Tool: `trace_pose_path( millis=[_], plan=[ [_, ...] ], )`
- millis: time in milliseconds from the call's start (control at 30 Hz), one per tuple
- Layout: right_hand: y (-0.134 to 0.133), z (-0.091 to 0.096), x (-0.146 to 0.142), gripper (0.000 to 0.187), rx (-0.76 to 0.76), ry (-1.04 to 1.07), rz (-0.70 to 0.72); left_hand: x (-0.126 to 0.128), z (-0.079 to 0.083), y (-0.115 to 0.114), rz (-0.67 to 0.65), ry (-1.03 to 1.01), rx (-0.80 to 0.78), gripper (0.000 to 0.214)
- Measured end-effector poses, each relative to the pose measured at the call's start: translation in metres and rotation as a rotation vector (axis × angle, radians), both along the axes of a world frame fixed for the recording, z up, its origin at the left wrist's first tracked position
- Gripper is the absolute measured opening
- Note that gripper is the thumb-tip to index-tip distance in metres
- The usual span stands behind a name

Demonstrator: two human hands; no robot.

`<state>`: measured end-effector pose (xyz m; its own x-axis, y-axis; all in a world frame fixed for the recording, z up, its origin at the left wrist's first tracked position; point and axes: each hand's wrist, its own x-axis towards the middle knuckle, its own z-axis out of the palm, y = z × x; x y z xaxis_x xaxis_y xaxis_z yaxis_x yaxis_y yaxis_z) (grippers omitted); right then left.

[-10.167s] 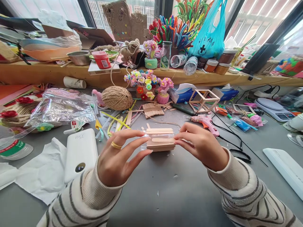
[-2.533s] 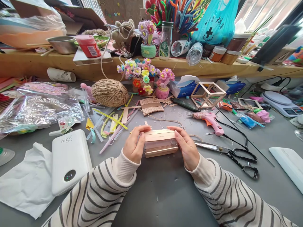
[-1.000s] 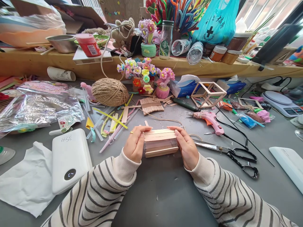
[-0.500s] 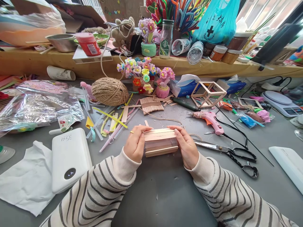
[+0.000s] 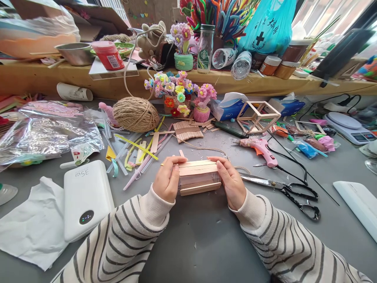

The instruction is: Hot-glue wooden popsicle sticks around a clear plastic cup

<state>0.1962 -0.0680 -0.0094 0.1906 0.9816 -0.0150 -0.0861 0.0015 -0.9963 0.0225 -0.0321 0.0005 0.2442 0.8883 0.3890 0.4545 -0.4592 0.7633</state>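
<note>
A small box of wooden craft sticks (image 5: 200, 189) is held up between both hands above the grey table. Its upper face shows pale sticks side by side, and a see-through section lies between them and the lower sticks. My left hand (image 5: 167, 179) grips the left end, thumb in front and fingers along the top. At the right end, my right hand (image 5: 232, 182) pinches it in the same way. Just behind lie a pink hot glue gun (image 5: 263, 151) and a bundle of craft sticks (image 5: 188, 131). Black-handled scissors (image 5: 277, 184) rest right of my right hand.
Left are a white power bank (image 5: 86, 200), a paper sheet (image 5: 32, 224) and scattered glue sticks (image 5: 141, 163). Behind stand a twine ball (image 5: 136, 114), pipe-cleaner flowers (image 5: 176, 90) and a wooden stick frame (image 5: 259, 116). The glue gun's cord (image 5: 291, 173) curves along the right.
Both hands keep the same hold on the stick box. The whole view has shifted very slightly; otherwise nothing has visibly moved.
</note>
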Motion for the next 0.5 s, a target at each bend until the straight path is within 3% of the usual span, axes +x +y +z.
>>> trace_pose_path(
  millis=[500],
  plan=[
    [0.0000, 0.0027, -0.0021, 0.026, -0.023, 0.058, -0.017, 0.0060, 0.0004, -0.0036, 0.048, -0.056, 0.013, 0.024]
  ],
)
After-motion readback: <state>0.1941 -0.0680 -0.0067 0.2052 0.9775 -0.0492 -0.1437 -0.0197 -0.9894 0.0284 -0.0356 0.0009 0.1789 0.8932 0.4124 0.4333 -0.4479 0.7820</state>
